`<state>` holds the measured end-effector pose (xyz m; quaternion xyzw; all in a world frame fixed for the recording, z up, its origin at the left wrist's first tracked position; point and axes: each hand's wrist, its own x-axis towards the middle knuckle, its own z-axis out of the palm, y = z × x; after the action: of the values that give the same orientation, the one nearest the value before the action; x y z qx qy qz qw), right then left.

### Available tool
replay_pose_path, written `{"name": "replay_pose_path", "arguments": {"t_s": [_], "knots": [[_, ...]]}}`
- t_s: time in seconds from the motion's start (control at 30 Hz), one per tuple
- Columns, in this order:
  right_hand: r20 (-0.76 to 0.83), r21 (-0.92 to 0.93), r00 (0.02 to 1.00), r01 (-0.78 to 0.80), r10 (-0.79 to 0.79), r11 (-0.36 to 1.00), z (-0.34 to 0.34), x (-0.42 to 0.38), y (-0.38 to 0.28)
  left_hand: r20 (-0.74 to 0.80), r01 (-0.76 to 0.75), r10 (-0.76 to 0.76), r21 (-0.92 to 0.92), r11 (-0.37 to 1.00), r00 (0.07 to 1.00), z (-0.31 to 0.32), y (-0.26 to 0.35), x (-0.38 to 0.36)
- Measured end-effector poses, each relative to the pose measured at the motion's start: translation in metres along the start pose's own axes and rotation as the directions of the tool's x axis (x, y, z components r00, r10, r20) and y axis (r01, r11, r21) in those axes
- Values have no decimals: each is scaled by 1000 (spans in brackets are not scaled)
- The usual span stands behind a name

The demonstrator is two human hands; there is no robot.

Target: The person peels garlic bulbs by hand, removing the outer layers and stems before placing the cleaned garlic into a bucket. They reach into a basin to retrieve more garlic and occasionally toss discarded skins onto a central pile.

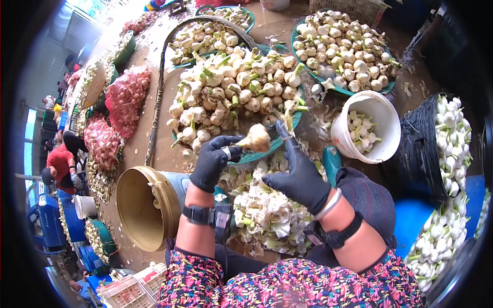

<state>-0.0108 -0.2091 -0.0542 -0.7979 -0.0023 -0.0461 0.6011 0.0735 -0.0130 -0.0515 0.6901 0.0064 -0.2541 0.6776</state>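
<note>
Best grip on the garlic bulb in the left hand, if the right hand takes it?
I'd grip the garlic bulb by its round body, with the right hand coming from the right and fingers curved around it. The left hand holds the narrow stem end; the wide body sticks out rightward, exposed.

L grip (212, 160) holds garlic bulb (257, 139) nr green basket (258, 157); R grip (303, 177) spread; white bucket (341, 137) to R.

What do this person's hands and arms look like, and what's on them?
The left hand and right hand wear dark gloves; a pale band circles one left finger. Both wrists have black straps, the right also a pale bangle. The sleeves are brightly patterned, with pink, blue and yellow.
</note>
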Motion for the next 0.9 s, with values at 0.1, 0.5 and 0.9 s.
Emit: {"name": "replay_pose_path", "arguments": {"t_s": [0.1, 0.5, 0.9], "knots": [[241, 593, 957, -276, 161, 757, 0, 5, -12, 133, -146, 124, 171, 974, 983, 20, 23, -38], [28, 680, 996, -79, 82, 729, 17, -18, -23, -109, -282, 265, -206, 937, 958, 50, 4, -72], [76, 689, 992, -124, 99, 715, 7, -11, -21, -119, -338, 338, 19, 941, 933, 51, -6, -63]]}}
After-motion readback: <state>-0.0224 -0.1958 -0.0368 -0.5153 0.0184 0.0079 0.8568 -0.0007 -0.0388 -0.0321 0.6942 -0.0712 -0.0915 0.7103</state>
